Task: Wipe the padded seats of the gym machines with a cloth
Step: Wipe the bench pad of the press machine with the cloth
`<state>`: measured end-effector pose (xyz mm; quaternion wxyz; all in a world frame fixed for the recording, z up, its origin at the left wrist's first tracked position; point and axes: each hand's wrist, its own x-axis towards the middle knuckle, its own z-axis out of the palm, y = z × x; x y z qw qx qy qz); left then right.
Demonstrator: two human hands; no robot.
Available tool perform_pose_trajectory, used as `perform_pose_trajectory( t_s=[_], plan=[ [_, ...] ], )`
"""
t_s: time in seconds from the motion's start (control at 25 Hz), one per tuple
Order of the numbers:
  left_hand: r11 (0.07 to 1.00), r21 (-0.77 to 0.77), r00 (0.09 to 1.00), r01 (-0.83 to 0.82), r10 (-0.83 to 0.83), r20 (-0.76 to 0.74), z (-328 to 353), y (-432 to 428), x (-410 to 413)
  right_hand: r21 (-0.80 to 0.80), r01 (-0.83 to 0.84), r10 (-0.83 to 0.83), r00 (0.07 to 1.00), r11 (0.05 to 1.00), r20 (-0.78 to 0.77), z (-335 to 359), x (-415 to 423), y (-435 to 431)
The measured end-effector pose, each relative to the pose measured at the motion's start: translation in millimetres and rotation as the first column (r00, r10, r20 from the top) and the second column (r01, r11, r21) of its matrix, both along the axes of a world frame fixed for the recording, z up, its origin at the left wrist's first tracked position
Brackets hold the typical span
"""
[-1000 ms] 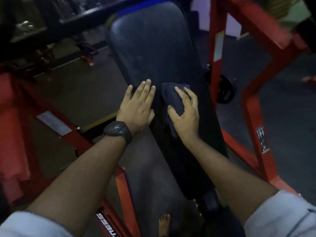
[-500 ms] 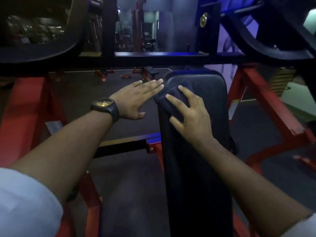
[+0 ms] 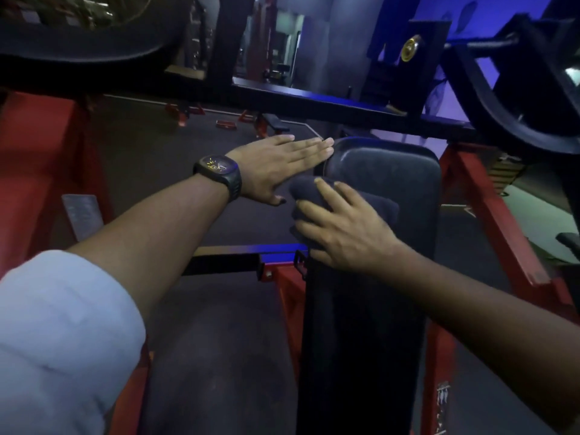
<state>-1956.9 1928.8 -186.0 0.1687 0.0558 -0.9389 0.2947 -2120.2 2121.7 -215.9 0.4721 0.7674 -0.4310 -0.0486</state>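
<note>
While right hand (image 3: 348, 227), fingers spread flat, presses cloth (image 3: 380, 204) at seat (image 3: 392, 164) far-left corner: apply even pressure. Left hand (image 3: 282, 164) flat, empty, alongside.

Soft dark cloth (image 3: 373, 202), smooth padded seat (image 3: 386, 171)

Hands: two, a left hand (image 3: 282, 167) and a right hand (image 3: 348, 233).
Cloth (image 3: 381, 206): one, dark.
Padded seat (image 3: 386, 164): one, black.
Wristwatch (image 3: 218, 174): one, black with a lit face.
Sleeve (image 3: 62, 340): one in plain view, pale.
Round fitting (image 3: 410, 49): one, brass-coloured.
Labels on the red frame (image 3: 37, 171): two, one at left (image 3: 83, 215), one at lower right (image 3: 442, 394).
Small bench (image 3: 276, 122) on the far floor: one.
</note>
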Motion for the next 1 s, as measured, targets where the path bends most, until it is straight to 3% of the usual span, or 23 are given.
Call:
perform_pose_trajectory(
  t_s=[0.12,0.28,0.4,0.52,0.64,0.68,0.8,0.92,1.0],
  plan=[
    [1.0,-0.001,0.999,-0.023,0.023,-0.042,-3,-1,-4,-0.014,0.084,-0.081,0.99,0.996,0.114,-5,13,-2],
    [1.0,0.013,0.994,-0.013,0.014,-0.11,-17,2,-7,0.122,0.013,-0.01,1.0,0.992,-0.021,-32,12,16],
    [0.999,0.007,0.989,-0.039,0.04,-0.139,-27,7,-9,0.111,0.099,-0.108,0.991,0.989,0.076,-36,18,19],
    [0.999,-0.011,0.987,-0.046,0.043,-0.152,-34,12,-7,0.192,0.055,-0.04,0.996,0.98,-0.081,-59,16,33],
    [1.0,-0.013,0.985,-0.023,0.02,-0.173,-42,19,-5,0.139,0.123,-0.135,0.988,0.983,0.079,-55,19,33],
    [1.0,-0.006,0.983,-0.013,0.011,-0.181,-47,21,-5,0.125,0.124,-0.135,0.987,0.984,0.085,-62,23,36],
    [1.0,0.01,0.979,-0.002,0.004,-0.203,-57,28,-7,0.172,0.049,-0.034,0.996,0.984,-0.086,-76,16,44],
    [1.0,0.021,0.973,0.011,-0.006,-0.229,-62,31,-6,0.086,0.081,-0.093,0.986,0.993,0.138,-72,18,42],
    [1.0,0.015,0.972,0.022,-0.018,-0.235,-64,33,-6,0.125,0.045,-0.05,0.998,0.991,0.036,-88,25,48]
  ],
)
